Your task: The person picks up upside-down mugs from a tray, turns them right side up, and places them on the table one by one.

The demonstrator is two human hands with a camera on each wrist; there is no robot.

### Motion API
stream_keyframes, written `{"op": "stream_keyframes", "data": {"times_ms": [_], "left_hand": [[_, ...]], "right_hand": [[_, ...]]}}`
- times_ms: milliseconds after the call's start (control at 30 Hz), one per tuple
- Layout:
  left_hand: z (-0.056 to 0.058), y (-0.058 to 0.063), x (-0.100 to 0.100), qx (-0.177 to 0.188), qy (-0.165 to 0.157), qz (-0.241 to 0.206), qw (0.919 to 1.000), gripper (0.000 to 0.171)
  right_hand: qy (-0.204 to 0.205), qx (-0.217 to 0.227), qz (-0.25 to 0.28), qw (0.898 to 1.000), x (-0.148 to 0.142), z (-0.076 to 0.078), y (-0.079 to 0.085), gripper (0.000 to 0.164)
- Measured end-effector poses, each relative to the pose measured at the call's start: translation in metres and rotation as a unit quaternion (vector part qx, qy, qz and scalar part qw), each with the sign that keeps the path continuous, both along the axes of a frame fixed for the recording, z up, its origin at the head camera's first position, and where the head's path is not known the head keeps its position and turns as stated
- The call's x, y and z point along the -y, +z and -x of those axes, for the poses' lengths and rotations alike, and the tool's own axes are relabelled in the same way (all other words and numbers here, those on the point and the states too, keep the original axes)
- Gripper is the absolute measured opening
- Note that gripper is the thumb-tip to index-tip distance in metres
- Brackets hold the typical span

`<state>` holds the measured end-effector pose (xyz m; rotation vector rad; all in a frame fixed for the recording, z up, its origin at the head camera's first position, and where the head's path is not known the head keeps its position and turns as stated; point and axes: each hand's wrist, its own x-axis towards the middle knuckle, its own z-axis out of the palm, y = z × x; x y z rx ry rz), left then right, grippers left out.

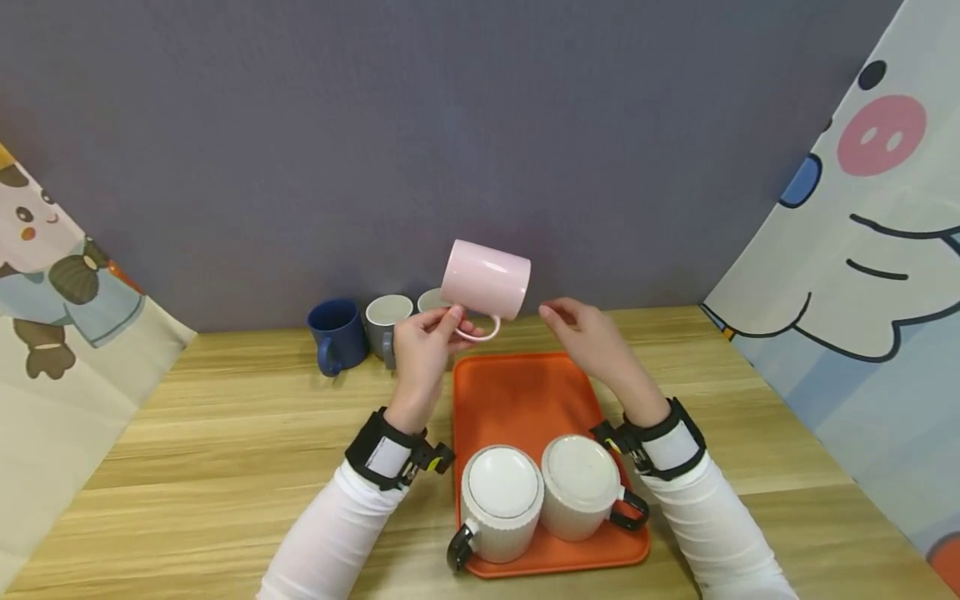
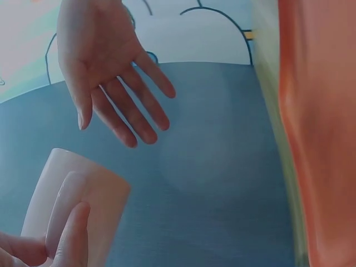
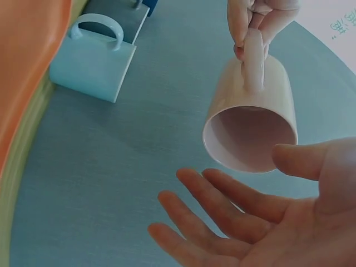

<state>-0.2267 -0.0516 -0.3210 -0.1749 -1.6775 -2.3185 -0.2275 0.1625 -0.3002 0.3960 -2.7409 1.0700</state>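
A pink mug is held up on its side above the far end of the orange tray. My left hand pinches its handle between thumb and fingers, with the handle pointing down. In the right wrist view the mug's mouth faces my right hand. That hand is apart from the mug, fingers extended and palm showing, just to the right of it in the head view.
Two whitish mugs with black handles stand upside down on the tray's near end. Along the back wall are a dark blue mug, a grey mug and a pale mug partly hidden behind my left hand.
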Motion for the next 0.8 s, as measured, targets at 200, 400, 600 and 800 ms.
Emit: {"op": "stream_keyframes", "data": {"times_ms": [200, 400, 600, 800], "left_hand": [[0.002, 0.005, 0.000, 0.002, 0.005, -0.017, 0.9998, 0.021], [0.006, 0.009, -0.004, -0.014, 0.002, -0.033, 0.9994, 0.022], [0.007, 0.015, -0.011, -0.021, 0.000, -0.042, 0.9989, 0.021], [0.010, 0.018, -0.016, -0.028, -0.008, -0.067, 0.9973, 0.021]], "right_hand": [[0.005, -0.012, 0.006, 1.000, 0.006, 0.003, 0.004, 0.046], [0.006, -0.010, 0.010, 1.000, 0.013, 0.004, 0.009, 0.047], [0.008, -0.017, 0.020, 1.000, 0.018, 0.006, 0.012, 0.048], [0.015, -0.040, 0.032, 0.999, 0.024, 0.006, 0.015, 0.046]]}}
